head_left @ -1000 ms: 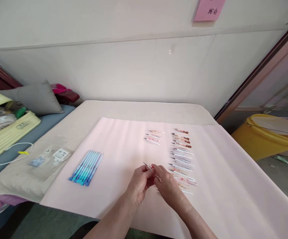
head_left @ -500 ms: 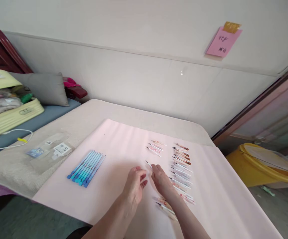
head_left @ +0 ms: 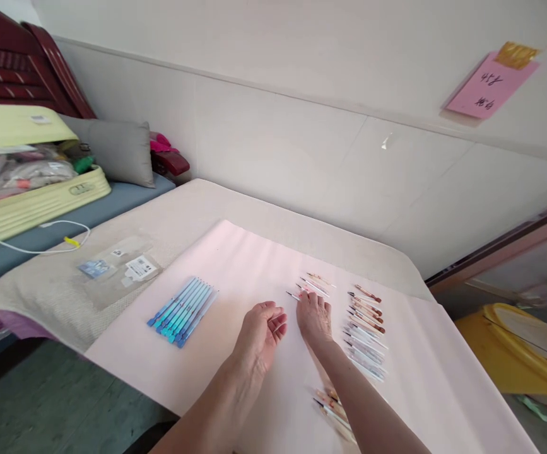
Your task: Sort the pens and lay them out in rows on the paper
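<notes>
Right hand (head_left: 314,315) now out at middle pens (head_left: 315,287), pinching pen (head_left: 293,295); looks nearly placed. Left hand (head_left: 260,331) half-open, empty.

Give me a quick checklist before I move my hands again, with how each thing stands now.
1. Left hand free: ok, fingers loosely curled, nothing visible in it.
2. Right hand clear of pens: not ok, it's at the small group.
3. Pen at its fingers free of its grip: cannot tell, mostly hidden.
4. Blue pens side by side: ok.
5. Nearest bunch of pens fully visible: not ok, right forearm covers part.
6. Plastic packaging off the pink sheet: ok.
</notes>
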A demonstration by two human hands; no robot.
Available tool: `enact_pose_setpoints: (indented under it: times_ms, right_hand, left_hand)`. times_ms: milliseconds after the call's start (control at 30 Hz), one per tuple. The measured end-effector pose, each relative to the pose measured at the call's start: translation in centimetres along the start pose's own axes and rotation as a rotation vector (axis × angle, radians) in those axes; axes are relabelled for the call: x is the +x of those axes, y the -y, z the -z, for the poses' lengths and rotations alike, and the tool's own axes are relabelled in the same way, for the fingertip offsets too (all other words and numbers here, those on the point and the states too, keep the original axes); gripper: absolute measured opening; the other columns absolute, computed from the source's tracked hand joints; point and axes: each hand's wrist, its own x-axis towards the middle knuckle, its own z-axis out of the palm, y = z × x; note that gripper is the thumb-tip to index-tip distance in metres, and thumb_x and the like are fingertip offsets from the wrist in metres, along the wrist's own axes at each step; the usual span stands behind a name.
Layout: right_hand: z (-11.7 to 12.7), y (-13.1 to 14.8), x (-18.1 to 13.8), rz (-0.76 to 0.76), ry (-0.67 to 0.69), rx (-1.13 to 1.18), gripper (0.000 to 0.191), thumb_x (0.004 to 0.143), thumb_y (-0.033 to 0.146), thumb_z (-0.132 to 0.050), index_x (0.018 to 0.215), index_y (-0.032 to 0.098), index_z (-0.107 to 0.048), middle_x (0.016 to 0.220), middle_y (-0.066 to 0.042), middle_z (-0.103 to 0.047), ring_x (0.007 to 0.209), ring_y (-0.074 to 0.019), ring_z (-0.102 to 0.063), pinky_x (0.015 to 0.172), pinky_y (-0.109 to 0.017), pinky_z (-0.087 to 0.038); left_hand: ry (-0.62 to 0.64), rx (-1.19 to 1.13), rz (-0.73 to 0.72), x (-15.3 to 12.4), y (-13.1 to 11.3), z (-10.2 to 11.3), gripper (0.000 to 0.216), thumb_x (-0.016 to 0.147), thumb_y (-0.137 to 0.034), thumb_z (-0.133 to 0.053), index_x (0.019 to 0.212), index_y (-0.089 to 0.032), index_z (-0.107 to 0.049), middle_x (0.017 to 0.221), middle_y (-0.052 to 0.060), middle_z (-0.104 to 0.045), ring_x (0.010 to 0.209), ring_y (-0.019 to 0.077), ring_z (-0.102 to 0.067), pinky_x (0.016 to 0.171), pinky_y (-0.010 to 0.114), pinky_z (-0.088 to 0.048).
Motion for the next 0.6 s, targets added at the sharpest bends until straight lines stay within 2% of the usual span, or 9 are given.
enact_pose_setpoints:
  times_ms: [167,333,467,600]
  right_hand:
    - [2.4,-0.2,-2.0,-0.043,-0.04,-0.026,0.031,0.088,0.021,-0.041,0.118,0.014,-0.048,0.105,-0.013,-0.056,0.095,-0.0251,-0.049,0.075,-0.036,-0.03]
    - [4.9,-0.4,-8.3,-0.034,-0.085,0.051,0.025,0.088,0.025,-0.042,0.11,0.019,-0.055,0.109,-0.01,-0.059,0.095,-0.0237,-0.051,0.077,-0.036,-0.032]
    - [5.1,-0.5,-11.5,-0.03,-0.054,0.158,0.023,0.089,0.026,-0.043,0.105,0.02,-0.058,0.107,-0.008,-0.061,0.094,-0.023,-0.054,0.077,-0.035,-0.033]
    - [4.7,-0.5,-11.6,-0.003,-0.025,0.204,0.018,0.088,0.022,-0.045,0.093,0.021,-0.062,0.098,-0.007,-0.064,0.088,-0.0217,-0.056,0.075,-0.034,-0.034]
  left_hand:
    - [0.016,0.004,0.008,-0.1,0.2,0.1,0.022,0.066,-0.008,-0.06,0.087,-0.012,-0.053,0.083,0.011,-0.062,0.064,0.0109,-0.059,0.058,0.021,-0.048]
    - [-0.007,0.014,-0.002,0.0,0.2,0.1,0.021,0.066,-0.009,-0.062,0.085,-0.012,-0.054,0.083,0.011,-0.062,0.065,0.0109,-0.06,0.058,0.021,-0.048]
    - [-0.013,0.044,-0.016,0.1,0.7,0.2,0.02,0.066,-0.009,-0.063,0.084,-0.013,-0.055,0.084,0.011,-0.063,0.065,0.011,-0.06,0.057,0.02,-0.048]
    - [-0.036,0.1,-0.013,0.4,1.5,0.6,0.02,0.066,-0.009,-0.062,0.084,-0.013,-0.055,0.084,0.01,-0.063,0.067,0.0122,-0.06,0.058,0.022,-0.048]
